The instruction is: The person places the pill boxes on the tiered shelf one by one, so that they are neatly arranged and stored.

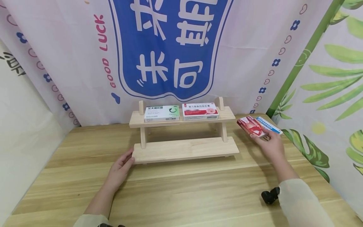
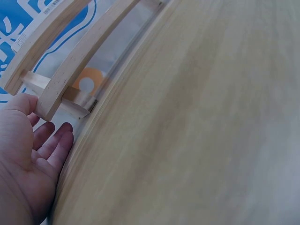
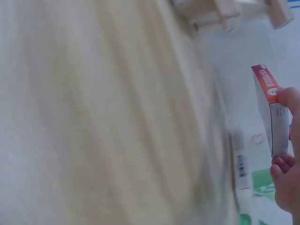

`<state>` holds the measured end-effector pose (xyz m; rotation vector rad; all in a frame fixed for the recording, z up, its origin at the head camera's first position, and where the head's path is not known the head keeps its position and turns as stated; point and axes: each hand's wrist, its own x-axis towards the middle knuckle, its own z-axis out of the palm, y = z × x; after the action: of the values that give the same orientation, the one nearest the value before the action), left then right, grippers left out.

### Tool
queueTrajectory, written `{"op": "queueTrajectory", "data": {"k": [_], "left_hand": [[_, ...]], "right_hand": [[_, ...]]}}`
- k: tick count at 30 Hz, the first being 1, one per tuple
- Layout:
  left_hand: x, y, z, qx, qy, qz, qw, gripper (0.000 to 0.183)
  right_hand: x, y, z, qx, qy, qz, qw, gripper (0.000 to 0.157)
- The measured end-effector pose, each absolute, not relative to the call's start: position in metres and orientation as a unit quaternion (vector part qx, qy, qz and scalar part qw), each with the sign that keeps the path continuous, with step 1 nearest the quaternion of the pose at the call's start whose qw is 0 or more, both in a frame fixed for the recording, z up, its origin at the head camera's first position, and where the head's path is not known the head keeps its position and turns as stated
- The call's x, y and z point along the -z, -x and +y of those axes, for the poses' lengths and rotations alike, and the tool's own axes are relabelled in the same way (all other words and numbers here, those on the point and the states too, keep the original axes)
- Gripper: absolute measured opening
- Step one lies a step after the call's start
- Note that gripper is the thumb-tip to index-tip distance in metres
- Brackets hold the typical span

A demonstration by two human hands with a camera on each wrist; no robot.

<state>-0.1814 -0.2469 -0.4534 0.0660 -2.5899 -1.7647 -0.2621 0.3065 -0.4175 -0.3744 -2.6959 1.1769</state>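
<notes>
A two-tier wooden display stand [image 1: 181, 151] stands on the table. My left hand [image 1: 120, 170] holds the left end of its lower shelf, the thumb against the board's end in the left wrist view. On the upper shelf lie a green-and-white medicine box [image 1: 161, 113] and a red-and-white medicine box [image 1: 200, 111], side by side. To the right of the stand, my right hand [image 1: 270, 143] grips a dark-red and orange medicine box [image 1: 250, 125], raised above the tabletop in the right wrist view. A blue-and-white medicine box [image 1: 269, 125] lies behind it, partly hidden.
The wooden table [image 1: 181, 195] reaches back to a curtain [image 1: 246, 63] with a blue printed shield. A leaf-patterned cloth [image 1: 334, 72] hangs along the right side. A black wrist camera [image 1: 270, 195] sits by my right sleeve.
</notes>
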Motion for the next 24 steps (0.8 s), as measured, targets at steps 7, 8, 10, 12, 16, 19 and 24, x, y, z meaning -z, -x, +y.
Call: {"op": "queueTrajectory", "data": {"k": [7,8,10,12,16,19,24], "left_hand": [[0.454,0.182,-0.248,0.564,-0.019,-0.826,0.001,0.056],[0.454,0.182,-0.248,0.565,-0.018,-0.825,0.001,0.055],[0.454,0.182,-0.248,0.566,-0.017,-0.824,0.001,0.055],[0.453,0.182,-0.248,0.566,-0.017,-0.824,0.001,0.055],[0.452,0.182,-0.248,0.565,-0.019,-0.825,-0.001,0.055],[0.452,0.181,-0.248,0.565,-0.018,-0.825,-0.002,0.055],[0.452,0.181,-0.248,0.565,-0.018,-0.825,-0.001,0.056]], "right_hand": [[0.39,0.252,0.296,-0.412,0.12,-0.893,0.136,0.078],[0.387,0.251,0.295,-0.41,0.12,-0.893,0.141,0.078],[0.38,0.249,0.293,-0.403,0.114,-0.895,0.155,0.077],[0.374,0.248,0.291,-0.392,0.106,-0.898,0.167,0.077],[0.362,0.248,0.288,-0.384,0.083,-0.901,0.185,0.075],[0.352,0.246,0.283,-0.388,0.064,-0.9,0.187,0.076],[0.336,0.243,0.269,-0.391,0.038,-0.903,0.172,0.078]]}}
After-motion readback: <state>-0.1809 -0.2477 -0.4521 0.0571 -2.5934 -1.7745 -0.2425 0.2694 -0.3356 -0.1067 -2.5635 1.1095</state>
